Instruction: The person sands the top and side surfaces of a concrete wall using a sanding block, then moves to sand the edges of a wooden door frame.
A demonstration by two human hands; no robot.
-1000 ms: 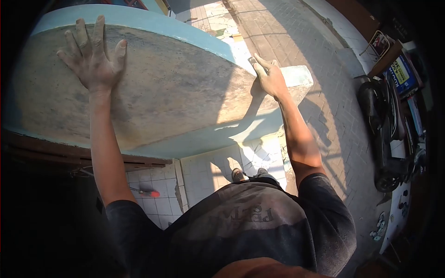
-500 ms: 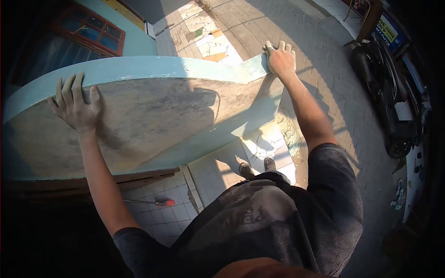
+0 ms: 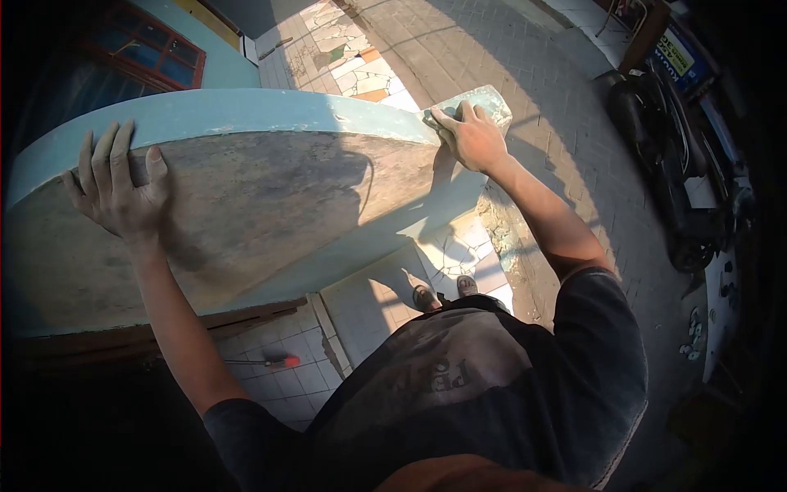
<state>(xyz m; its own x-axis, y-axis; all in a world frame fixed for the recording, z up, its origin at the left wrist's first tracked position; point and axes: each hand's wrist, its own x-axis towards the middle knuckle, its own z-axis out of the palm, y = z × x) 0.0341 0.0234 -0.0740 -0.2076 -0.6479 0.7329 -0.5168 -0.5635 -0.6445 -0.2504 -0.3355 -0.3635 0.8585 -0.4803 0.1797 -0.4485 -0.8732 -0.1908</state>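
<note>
My left hand (image 3: pixel 123 180) lies with fingers spread against the low wall, its fingertips reaching onto the pale blue-green top edge. That wall (image 3: pixel 270 189) has a curved top and a brown, blotchy plastered face. At the wall's right end, my right hand (image 3: pixel 475 141) presses down on the top edge with bent fingers. Grey dust coats the fingers of both hands. Something small may lie under the right fingers, but I cannot make it out. Just beyond this hand, the square end (image 3: pixel 496 102) of the wall top looks rough and whitish.
A red-handled tool (image 3: pixel 283 362) lies on the white floor tiles below the wall. My feet (image 3: pixel 466 285) stand on paving by the wall. A motorcycle (image 3: pixel 660 164) is parked at the right across the brick lane (image 3: pixel 549 123). Behind the wall is a red-framed window (image 3: pixel 164 53).
My right hand has slid left along the wall top, uncovering the wall's end. My left hand stays in the same place on the wall. The view has shifted slightly.
</note>
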